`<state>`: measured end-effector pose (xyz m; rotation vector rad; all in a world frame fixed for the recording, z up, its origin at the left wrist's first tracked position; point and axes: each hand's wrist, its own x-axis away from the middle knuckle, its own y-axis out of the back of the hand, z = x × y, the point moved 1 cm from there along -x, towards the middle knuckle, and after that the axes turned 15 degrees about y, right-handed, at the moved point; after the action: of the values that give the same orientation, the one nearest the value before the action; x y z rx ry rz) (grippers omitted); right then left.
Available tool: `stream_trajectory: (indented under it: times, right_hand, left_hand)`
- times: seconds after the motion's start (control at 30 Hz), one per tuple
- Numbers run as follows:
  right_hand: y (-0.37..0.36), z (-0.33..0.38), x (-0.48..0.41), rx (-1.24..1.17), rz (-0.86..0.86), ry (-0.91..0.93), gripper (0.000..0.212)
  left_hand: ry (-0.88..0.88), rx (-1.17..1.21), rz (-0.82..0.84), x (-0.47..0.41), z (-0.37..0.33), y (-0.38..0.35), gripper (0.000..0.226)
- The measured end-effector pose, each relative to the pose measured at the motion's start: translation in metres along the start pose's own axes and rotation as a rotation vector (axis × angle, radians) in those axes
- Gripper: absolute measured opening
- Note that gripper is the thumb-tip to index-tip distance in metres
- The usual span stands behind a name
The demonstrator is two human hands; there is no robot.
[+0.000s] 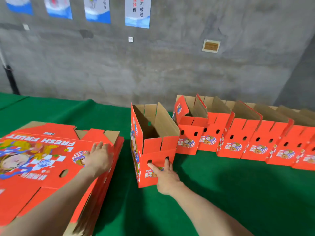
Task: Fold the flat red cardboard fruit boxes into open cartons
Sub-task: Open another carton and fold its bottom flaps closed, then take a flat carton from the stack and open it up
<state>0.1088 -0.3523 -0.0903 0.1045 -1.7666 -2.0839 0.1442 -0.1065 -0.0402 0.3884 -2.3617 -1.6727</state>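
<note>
The left hand (98, 159) lies flat, fingers straight, on the stack of flat boxes (51, 169) by the left edge of the green tabletop (238, 193). The right hand (166, 178), fingers extended, touches the open carton (153, 147).

I work in what looks like a packing room in a warehouse or small factory. The wall (170, 68) ahead of me is bare grey concrete. A row of printed posters (137, 11) with Chinese characters hangs high on it, and a small framed plaque (211, 46) sits lower down. My table (221, 193) is covered in green cloth and carries a stack of flat red boxes (51, 167) and a long row of folded cartons (238, 138), all with the same print.
</note>
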Motion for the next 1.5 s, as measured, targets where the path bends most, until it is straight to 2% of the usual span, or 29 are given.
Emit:
stream_trajectory:
  times: [0.23,0.37,0.47,0.83,1.03,1.13,1.23,1.37,1.43,1.5]
  right_hand:
    - [0.033,-0.024,-0.110,0.067,-0.006,-0.090,0.105]
    - [0.050,-0.062,-0.154,0.119,-0.039,-0.143,0.111]
    - [0.058,-0.092,-0.170,0.194,-0.048,-0.187,0.111]
    - [0.067,-0.166,-0.190,0.279,-0.056,-0.291,0.101]
    - [0.077,-0.154,-0.188,0.037,-0.074,-0.346,0.086]
    - [0.077,-0.127,-0.182,-0.191,-0.198,-0.298,0.079]
    - [0.059,-0.081,-0.162,-0.374,-0.333,-0.131,0.065]
    - [0.011,-0.011,-0.121,-0.549,-0.176,0.099,0.050]
    - [-0.007,0.017,-0.102,-0.616,-0.081,0.181,0.046]
    - [-0.017,0.043,-0.088,-0.670,-0.030,0.236,0.040]
  left_hand:
    - [0.017,-0.285,0.089,-0.052,-0.030,-0.008,0.060]
    - [-0.020,-0.499,0.022,-0.065,-0.052,-0.013,0.041]
    - [-0.060,-0.592,-0.005,-0.072,-0.055,-0.019,0.039]
    - [-0.042,-0.628,-0.020,-0.072,-0.057,-0.024,0.038]
    - [-0.006,-0.663,-0.019,-0.070,-0.062,-0.028,0.040]
    - [-0.005,-0.653,-0.025,-0.065,-0.063,-0.027,0.040]
    - [-0.001,-0.570,0.005,-0.059,-0.056,-0.022,0.043]
    - [0.049,-0.157,0.084,-0.050,-0.025,-0.007,0.053]
    - [0.126,-0.190,0.014,-0.042,0.002,0.002,0.070]
    - [0.220,-0.256,-0.044,-0.029,0.031,0.005,0.074]
